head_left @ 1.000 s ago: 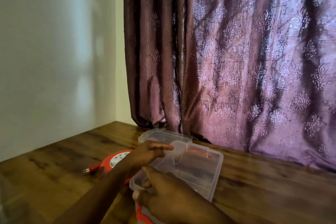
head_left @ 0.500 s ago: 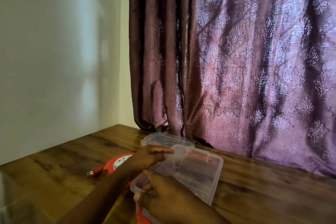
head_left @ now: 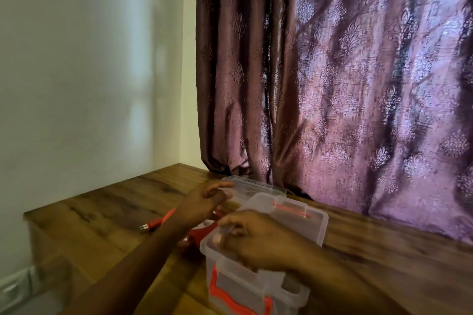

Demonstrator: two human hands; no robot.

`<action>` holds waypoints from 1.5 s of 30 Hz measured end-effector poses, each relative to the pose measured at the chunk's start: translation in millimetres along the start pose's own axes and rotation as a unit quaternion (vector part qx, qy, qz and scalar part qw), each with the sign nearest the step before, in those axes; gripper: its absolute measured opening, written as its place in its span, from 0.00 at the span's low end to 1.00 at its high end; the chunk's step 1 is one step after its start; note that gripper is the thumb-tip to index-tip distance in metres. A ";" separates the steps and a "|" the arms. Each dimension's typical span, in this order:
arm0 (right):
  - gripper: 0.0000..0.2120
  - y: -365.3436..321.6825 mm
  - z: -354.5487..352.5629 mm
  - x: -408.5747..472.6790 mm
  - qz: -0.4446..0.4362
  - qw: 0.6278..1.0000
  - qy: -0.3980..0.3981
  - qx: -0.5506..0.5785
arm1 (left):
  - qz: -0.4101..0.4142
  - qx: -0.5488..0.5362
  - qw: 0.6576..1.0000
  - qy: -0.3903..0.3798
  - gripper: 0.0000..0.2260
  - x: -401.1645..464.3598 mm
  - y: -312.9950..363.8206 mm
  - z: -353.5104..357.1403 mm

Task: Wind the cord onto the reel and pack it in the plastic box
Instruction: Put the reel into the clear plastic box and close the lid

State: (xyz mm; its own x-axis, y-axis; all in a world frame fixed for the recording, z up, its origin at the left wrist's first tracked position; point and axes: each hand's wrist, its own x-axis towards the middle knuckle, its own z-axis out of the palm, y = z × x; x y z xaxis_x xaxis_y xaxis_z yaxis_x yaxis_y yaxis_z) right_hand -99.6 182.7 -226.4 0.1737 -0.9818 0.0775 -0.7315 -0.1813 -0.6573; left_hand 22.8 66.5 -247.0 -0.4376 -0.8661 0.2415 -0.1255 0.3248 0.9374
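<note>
A clear plastic box [head_left: 245, 286] with red latches stands on the wooden table at the bottom centre. Its clear lid [head_left: 302, 222], with a red handle, lies on top. My right hand [head_left: 258, 240] grips the lid's near left corner, thumb over the rim. At the lid's far left corner, my left hand [head_left: 204, 203] has its fingers curled on the edge. The red reel [head_left: 198, 234] lies left of the box, mostly hidden behind my left forearm. Its red cord ends in a plug [head_left: 149, 227] lying on the table to the left.
A second clear plastic piece [head_left: 253, 185] lies behind the box against the purple curtain [head_left: 345, 84]. A white wall [head_left: 76, 84] bounds the table [head_left: 102, 212] on the left. Bare wood stretches to the right of the box.
The view has tipped down, so the box's front and red latch show. My right hand has shifted onto the lid's near left corner. My left hand's fingers have curled in.
</note>
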 end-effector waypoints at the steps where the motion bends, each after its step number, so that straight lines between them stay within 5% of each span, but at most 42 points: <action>1: 0.09 -2.5 -6.2 1.7 0.001 1.000 0.011 0.019 | 0.012 0.006 1.000 0.014 0.10 4.0 -6.6 -9.0; 7: 0.07 -12.2 -30.7 36.1 -0.037 0.992 0.118 -0.020 | -0.017 0.009 0.987 0.162 0.11 20.3 -45.5 -75.2; 10: 0.09 -10.8 -29.8 68.6 -0.019 0.990 0.117 -0.077 | -0.056 0.178 0.951 0.245 0.14 30.8 -74.3 -92.8; 19: 0.16 25.7 -1.7 173.8 0.108 0.932 -0.072 -0.337 | -0.191 0.434 0.880 0.016 0.27 50.6 -102.4 -112.0; 23: 0.26 46.9 7.6 189.6 0.176 0.909 -0.139 -0.352 | -0.204 0.458 0.865 -0.002 0.26 66.4 -110.6 -111.4; 28: 0.29 45.0 10.6 196.2 0.205 0.913 -0.179 -0.303 | -0.237 0.395 0.888 -0.006 0.22 80.1 -118.7 -107.4; 31: 0.27 42.4 11.7 196.9 0.223 0.920 -0.195 -0.255 | -0.267 0.344 0.900 0.010 0.30 80.7 -119.9 -105.4; 34: 0.24 41.4 3.7 193.6 0.221 0.945 -0.136 -0.199 | -0.281 0.275 0.919 0.032 0.32 76.4 -111.4 -105.7; 37: 0.19 31.3 -17.1 187.7 0.208 0.970 -0.055 -0.113 | -0.234 0.256 0.936 0.057 0.24 69.5 -78.9 -109.5; 42: 0.15 18.8 -68.1 164.5 0.139 0.986 0.071 -0.064 | -0.133 0.234 0.960 0.076 0.29 52.9 -0.5 -100.2; 45: 0.14 29.7 -97.1 130.3 0.131 0.988 0.073 0.021 | -0.080 0.244 0.964 0.072 0.27 45.6 33.8 -74.9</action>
State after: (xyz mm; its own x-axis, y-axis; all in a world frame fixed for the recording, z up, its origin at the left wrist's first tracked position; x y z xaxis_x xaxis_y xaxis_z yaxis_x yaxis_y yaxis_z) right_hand -162.7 43.8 -163.1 -0.1176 -0.9931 0.0056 -0.7102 0.0801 -0.6995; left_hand 65.3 9.5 -185.5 -0.2548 -0.9521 0.1689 -0.6006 0.2927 0.7441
